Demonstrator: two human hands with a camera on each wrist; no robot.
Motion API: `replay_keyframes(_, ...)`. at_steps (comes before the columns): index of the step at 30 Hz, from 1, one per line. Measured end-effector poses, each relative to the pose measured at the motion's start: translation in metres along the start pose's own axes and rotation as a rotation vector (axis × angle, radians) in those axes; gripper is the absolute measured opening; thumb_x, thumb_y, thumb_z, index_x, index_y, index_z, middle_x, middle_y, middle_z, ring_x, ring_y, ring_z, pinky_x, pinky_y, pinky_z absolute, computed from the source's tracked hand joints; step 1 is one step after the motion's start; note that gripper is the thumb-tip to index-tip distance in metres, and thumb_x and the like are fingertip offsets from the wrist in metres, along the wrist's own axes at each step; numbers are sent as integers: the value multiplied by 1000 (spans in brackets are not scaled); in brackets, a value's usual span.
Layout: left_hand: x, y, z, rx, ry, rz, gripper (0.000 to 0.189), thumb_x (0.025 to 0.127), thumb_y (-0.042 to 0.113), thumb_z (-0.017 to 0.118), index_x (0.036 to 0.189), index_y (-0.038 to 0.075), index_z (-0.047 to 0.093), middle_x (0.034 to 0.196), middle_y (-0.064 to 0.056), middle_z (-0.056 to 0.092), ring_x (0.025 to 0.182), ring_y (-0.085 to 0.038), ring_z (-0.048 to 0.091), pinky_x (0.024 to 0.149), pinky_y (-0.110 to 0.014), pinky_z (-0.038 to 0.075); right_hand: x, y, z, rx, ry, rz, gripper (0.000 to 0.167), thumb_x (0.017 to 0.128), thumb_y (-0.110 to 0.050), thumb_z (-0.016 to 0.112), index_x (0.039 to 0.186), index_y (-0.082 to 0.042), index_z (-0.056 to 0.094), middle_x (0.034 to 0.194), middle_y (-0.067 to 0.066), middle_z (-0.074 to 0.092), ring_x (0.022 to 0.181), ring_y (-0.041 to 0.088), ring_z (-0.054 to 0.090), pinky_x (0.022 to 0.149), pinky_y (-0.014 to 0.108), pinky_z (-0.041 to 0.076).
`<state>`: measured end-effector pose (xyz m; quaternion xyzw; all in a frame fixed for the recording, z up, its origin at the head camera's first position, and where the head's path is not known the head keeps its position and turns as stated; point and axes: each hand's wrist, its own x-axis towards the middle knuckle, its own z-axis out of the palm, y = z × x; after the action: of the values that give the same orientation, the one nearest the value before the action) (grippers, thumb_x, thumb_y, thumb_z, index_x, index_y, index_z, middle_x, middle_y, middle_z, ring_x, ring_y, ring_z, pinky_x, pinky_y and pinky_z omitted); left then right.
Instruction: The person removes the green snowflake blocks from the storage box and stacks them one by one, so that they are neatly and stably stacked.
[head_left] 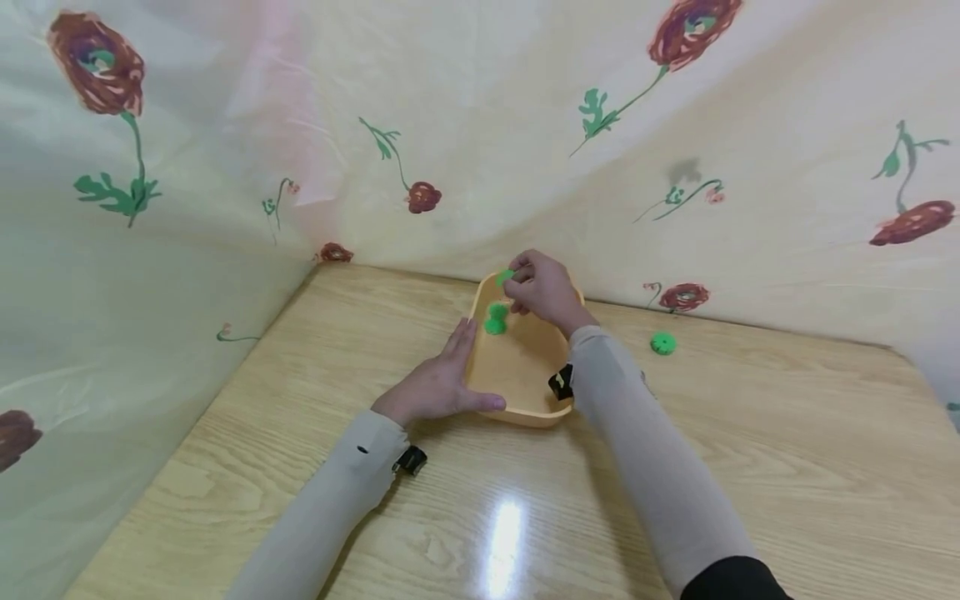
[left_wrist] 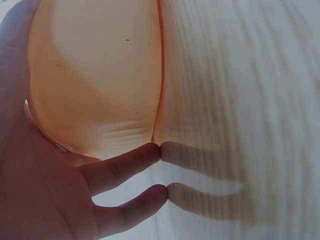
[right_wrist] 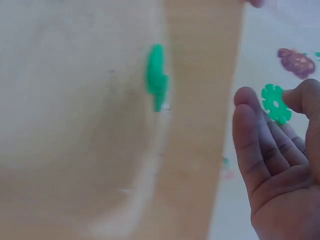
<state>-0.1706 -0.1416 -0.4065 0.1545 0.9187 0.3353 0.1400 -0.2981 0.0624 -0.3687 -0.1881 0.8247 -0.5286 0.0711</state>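
Observation:
My right hand (head_left: 546, 290) is over the far end of the orange plastic tray (head_left: 528, 419). It pinches a green notched disc (right_wrist: 274, 103) between thumb and finger, above the tray floor. Two more green discs (head_left: 495, 326) lie inside near the tray's left wall, blurred in the right wrist view. Along the outer left side rests my left hand (head_left: 438, 379), fingers straight and spread, the thumb at the near rim. Two of its fingertips reach down to the table beside the tray in the left wrist view.
Another green disc (head_left: 663, 343) lies on the wooden table (head_left: 750, 433) to the right of the tray. A flower-printed sheet (head_left: 480, 125) hangs behind the table and along its left side. Small black cameras sit on both wrists.

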Motion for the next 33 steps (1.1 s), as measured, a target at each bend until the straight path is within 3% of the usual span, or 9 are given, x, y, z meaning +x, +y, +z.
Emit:
replay_keyframes(5, 1, 1, 1, -4, 2, -4, 130, 79, 64, 78, 161, 21, -13, 168, -2, -13, 144, -35, 32, 112, -46, 34, -8, -19, -20, 53, 69, -51, 29, 97, -17, 67, 120, -2, 57, 104, 26, 67, 78, 41, 69, 68, 42, 58)
replay_keyframes(8, 0, 2, 1, 1, 4, -9, 131, 78, 65, 77, 162, 21, -13, 169, -2, -13, 144, -35, 33, 111, -46, 35, -14, -21, -35, 40, 102, -48, 29, 97, -18, 68, 121, -3, 57, 102, 25, 68, 75, 37, 69, 67, 40, 58)
replay_keyframes(16, 1, 4, 2, 15, 9, -7, 132, 78, 64, 79, 162, 18, -13, 169, -4, -12, 142, -37, 35, 110, -47, 36, -42, 23, -70, -6, 145, 30, 33, 99, -19, 68, 124, 0, 58, 93, 18, 65, 61, 21, 63, 58, 32, 54)
replay_keyframes(22, -2, 3, 3, 8, 17, -18, 132, 77, 64, 79, 162, 18, -12, 169, -3, -11, 143, -36, 34, 111, -47, 36, -61, 52, -78, -23, 91, 90, 34, 99, -18, 68, 124, 4, 58, 100, 22, 66, 68, 28, 66, 64, 39, 57)
replay_keyframes(26, -3, 2, 3, 12, 15, -12, 132, 78, 64, 78, 161, 17, -12, 169, -4, -11, 146, -35, 27, 113, -47, 32, -68, 61, -79, -13, 56, 118, 33, 99, -16, 67, 123, 5, 59, 106, 27, 66, 76, 33, 69, 69, 41, 59)
replay_keyframes(33, -4, 3, 4, 20, 20, 4, 132, 78, 64, 78, 161, 17, -12, 169, -5, -10, 146, -37, 28, 112, -47, 33, -70, 64, -80, -57, 42, 94, 29, 99, -15, 67, 119, 5, 61, 103, 26, 68, 77, 29, 71, 68, 37, 59)
